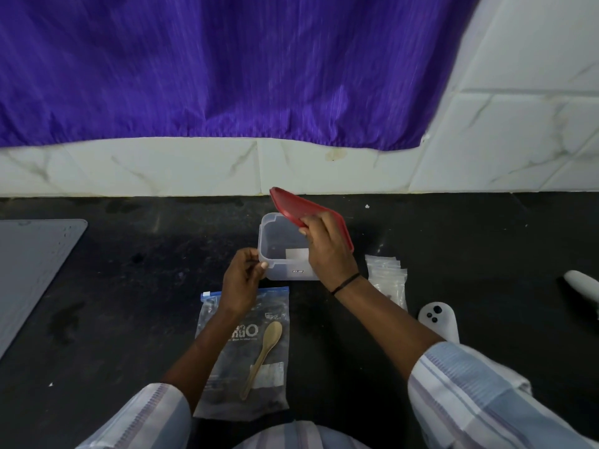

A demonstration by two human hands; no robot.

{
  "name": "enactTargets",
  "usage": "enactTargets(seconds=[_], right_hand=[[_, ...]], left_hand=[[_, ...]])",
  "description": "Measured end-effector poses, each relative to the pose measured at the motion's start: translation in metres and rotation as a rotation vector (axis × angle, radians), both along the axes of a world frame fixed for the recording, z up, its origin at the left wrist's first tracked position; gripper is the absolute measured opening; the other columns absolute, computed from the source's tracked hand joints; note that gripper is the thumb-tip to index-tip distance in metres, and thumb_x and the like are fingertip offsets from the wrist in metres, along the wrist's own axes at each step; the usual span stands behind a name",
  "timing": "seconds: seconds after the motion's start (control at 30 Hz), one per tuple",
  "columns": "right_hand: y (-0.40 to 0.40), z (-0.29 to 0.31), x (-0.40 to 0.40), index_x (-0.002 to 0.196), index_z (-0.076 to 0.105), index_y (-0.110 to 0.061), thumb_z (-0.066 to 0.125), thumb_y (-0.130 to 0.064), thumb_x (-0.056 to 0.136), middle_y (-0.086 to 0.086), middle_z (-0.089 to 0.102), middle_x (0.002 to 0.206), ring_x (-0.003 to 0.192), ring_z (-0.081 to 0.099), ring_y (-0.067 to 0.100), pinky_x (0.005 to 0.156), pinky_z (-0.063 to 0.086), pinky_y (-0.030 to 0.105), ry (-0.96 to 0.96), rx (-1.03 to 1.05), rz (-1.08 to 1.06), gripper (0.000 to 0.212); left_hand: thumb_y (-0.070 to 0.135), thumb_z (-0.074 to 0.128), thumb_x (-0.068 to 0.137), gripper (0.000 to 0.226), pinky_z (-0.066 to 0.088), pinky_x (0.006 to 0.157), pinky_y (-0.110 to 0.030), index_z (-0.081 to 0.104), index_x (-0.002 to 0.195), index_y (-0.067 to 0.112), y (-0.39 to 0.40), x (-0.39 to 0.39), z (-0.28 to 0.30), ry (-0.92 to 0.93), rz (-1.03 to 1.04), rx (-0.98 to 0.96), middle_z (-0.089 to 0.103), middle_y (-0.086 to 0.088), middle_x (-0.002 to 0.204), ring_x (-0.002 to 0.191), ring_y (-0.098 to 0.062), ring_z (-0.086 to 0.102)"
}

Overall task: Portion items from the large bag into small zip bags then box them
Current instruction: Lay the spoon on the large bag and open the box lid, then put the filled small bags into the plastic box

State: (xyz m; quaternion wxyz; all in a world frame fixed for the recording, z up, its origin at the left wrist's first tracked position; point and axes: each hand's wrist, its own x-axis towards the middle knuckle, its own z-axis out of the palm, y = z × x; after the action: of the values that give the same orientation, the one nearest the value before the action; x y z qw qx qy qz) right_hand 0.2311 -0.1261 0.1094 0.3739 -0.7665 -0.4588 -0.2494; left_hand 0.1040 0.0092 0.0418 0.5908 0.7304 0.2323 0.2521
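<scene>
A clear plastic box (pixel 275 236) stands open on the black counter, and it looks empty inside. My right hand (pixel 325 246) grips its red lid (pixel 291 205), lifted and tilted above the box's right side. My left hand (pixel 244 275) holds the box's near left corner with its fingertips. The large zip bag (pixel 275 377) with dark contents lies flat in front of me, a tan spoon (pixel 264 353) resting on top of it. A stack of small clear zip bags (pixel 389 277) lies to the right of the box.
A grey mat (pixel 32 264) covers the counter's left side. A white device with dark dots (pixel 437 319) and a white object (pixel 583 285) lie at the right. A tiled wall with a purple cloth (pixel 227 69) rises behind the counter.
</scene>
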Motion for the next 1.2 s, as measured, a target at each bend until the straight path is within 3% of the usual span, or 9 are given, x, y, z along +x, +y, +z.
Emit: enactTargets(seconds=[0.13,0.23,0.43,0.57,0.67,0.73,0.9,1.03,1.2], right_hand=[[-0.002,0.020,-0.002,0.107,0.058,-0.001,0.044,-0.020,0.098,0.014,0.054,0.104,0.090,0.050,0.011,0.079,0.043,0.012,0.205,0.162,-0.088,0.025],[-0.017,0.034,0.007,0.104,0.059,0.004,0.047,-0.009,0.098,0.008,0.052,0.098,0.086,0.042,-0.002,0.077,0.035,0.000,0.286,0.378,-0.226,0.018],[-0.076,0.039,0.064,0.105,0.059,-0.006,0.041,-0.017,0.099,0.002,0.059,0.090,0.073,0.053,0.000,0.073,0.047,0.020,0.689,0.852,-0.458,0.022],[-0.144,0.020,0.114,0.112,0.057,-0.009,0.037,-0.015,0.099,0.008,0.063,0.103,0.083,0.062,0.015,0.072,0.052,0.029,0.908,1.080,-0.675,0.024],[-0.191,-0.001,0.133,0.129,0.047,-0.009,0.034,-0.006,0.100,0.008,0.054,0.124,0.103,0.058,0.017,0.081,0.046,0.020,0.931,1.020,-0.861,0.032],[-0.217,-0.017,0.139,0.131,0.046,-0.010,0.033,0.001,0.096,0.004,0.050,0.126,0.107,0.052,0.014,0.089,0.040,0.018,0.883,0.935,-0.956,0.038],[-0.258,-0.053,0.147,0.098,0.058,-0.013,0.027,0.006,0.087,0.013,0.060,0.104,0.091,0.056,0.022,0.085,0.049,0.035,0.990,0.912,-1.074,0.038],[-0.271,-0.067,0.149,0.111,0.063,-0.005,0.041,0.001,0.093,0.016,0.063,0.114,0.093,0.057,0.021,0.082,0.047,0.030,1.091,0.878,-1.086,0.029],[-0.280,-0.075,0.146,0.121,0.060,0.000,0.057,0.002,0.089,0.017,0.061,0.121,0.111,0.060,0.030,0.094,0.047,0.033,1.139,0.565,-1.086,0.032]], left_hand=[[0.009,0.057,0.097,0.021,0.059,0.079,-0.024,0.054,0.108,0.025,0.004,-0.005,0.003,0.035,-0.009,-0.017,0.064,0.001,0.114,0.106,-0.018,0.066],[0.010,0.058,0.096,0.023,0.058,0.075,-0.022,0.053,0.104,0.031,0.005,-0.007,0.005,0.061,-0.002,0.003,0.064,0.005,0.111,0.103,-0.017,0.066],[0.012,0.060,0.095,0.025,0.056,0.076,-0.018,0.053,0.119,0.018,0.004,-0.011,0.005,0.080,0.019,0.094,0.064,0.000,0.114,0.102,-0.012,0.065],[0.013,0.060,0.096,0.022,0.056,0.079,-0.032,0.056,0.118,0.013,-0.006,-0.006,0.010,-0.016,0.173,0.272,0.061,-0.005,0.109,0.094,-0.015,0.061],[0.024,0.055,0.097,0.017,0.052,0.071,-0.030,0.059,0.108,0.012,-0.016,0.003,0.027,-0.147,0.154,0.420,0.059,-0.005,0.099,0.085,-0.017,0.059],[0.026,0.052,0.097,0.021,0.048,0.070,-0.020,0.061,0.102,0.008,-0.032,0.012,0.040,-0.215,0.075,0.487,0.060,-0.002,0.095,0.084,-0.006,0.058],[0.022,0.051,0.096,0.019,0.046,0.069,-0.016,0.064,0.090,0.010,-0.075,0.035,0.061,-0.250,-0.175,0.555,0.064,0.001,0.084,0.079,-0.005,0.058],[0.027,0.051,0.096,0.021,0.051,0.071,-0.019,0.067,0.098,0.014,-0.098,0.044,0.052,-0.178,-0.380,0.563,0.065,0.008,0.087,0.079,-0.005,0.062],[0.022,0.057,0.096,0.011,0.053,0.076,-0.019,0.066,0.101,0.023,-0.115,0.051,0.031,-0.005,-0.531,0.571,0.066,0.011,0.094,0.085,-0.002,0.062]])
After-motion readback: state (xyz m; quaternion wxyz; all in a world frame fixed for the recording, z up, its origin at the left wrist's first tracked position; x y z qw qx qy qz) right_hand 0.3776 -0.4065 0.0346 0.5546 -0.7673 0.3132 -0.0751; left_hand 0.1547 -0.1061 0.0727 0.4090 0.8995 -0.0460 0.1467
